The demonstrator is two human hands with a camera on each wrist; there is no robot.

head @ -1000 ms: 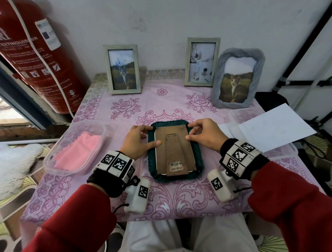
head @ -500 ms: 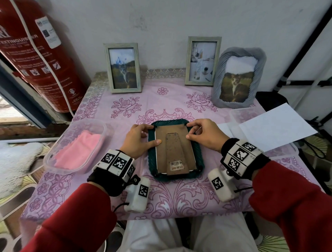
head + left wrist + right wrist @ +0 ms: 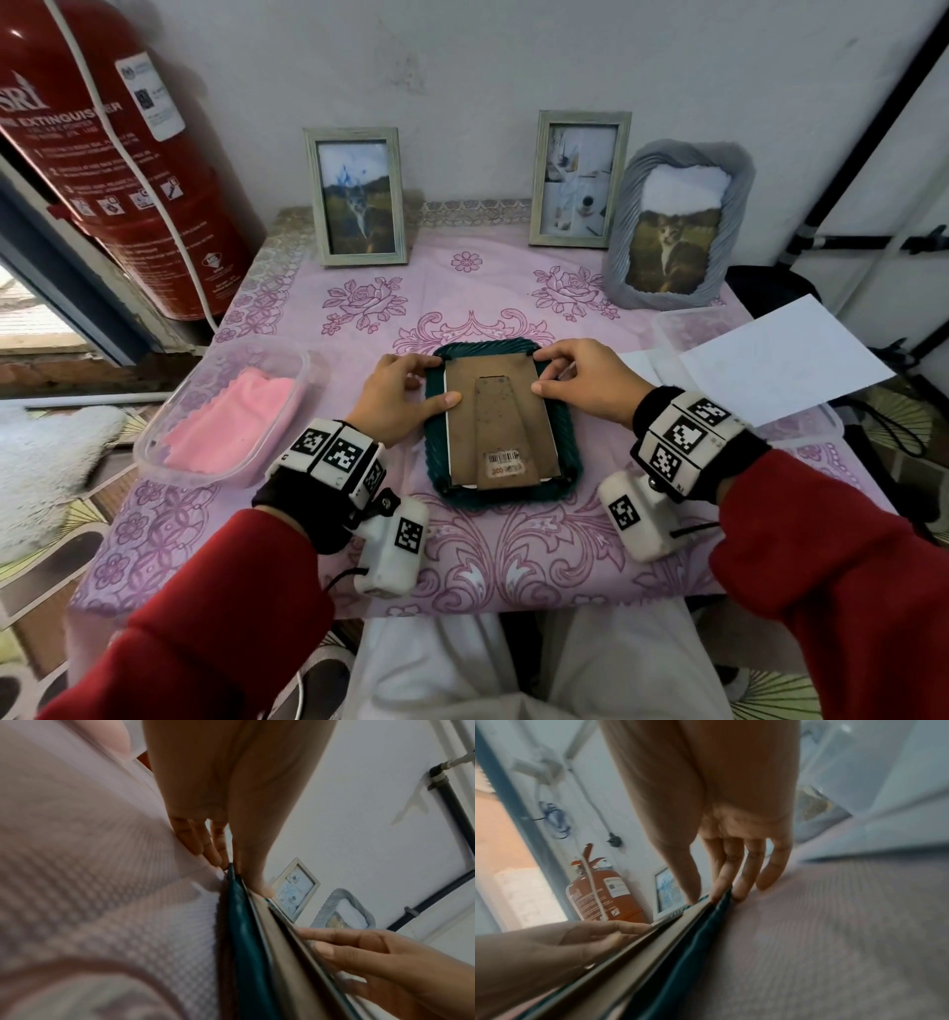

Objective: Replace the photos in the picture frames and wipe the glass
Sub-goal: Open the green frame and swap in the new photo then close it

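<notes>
A dark green picture frame (image 3: 436, 462) lies face down in the middle of the table. Its brown backing board (image 3: 498, 411) with the folded stand faces up. My left hand (image 3: 441, 381) holds the top left corner, thumb pressed on the backing and fingers at the rim. In the left wrist view the fingers (image 3: 200, 841) lie along the cloth beside the green rim (image 3: 246, 943). My right hand (image 3: 542, 372) pinches the top right corner, thumb on the board's edge. In the right wrist view its fingers (image 3: 731, 866) straddle the frame's rim (image 3: 680, 963).
Three photo frames stand along the wall: one far left (image 3: 357, 198), one in the middle (image 3: 580, 180), and a grey one (image 3: 678, 226) far right. A clear tub (image 3: 154, 452) with a pink cloth (image 3: 231, 421) sits left. White paper (image 3: 780, 360) lies on the right. A red extinguisher (image 3: 128, 180) stands far left.
Both hands stay on the frame's top corners. The right forefinger has crept slightly inward to the top right corner. The frame has not moved.
</notes>
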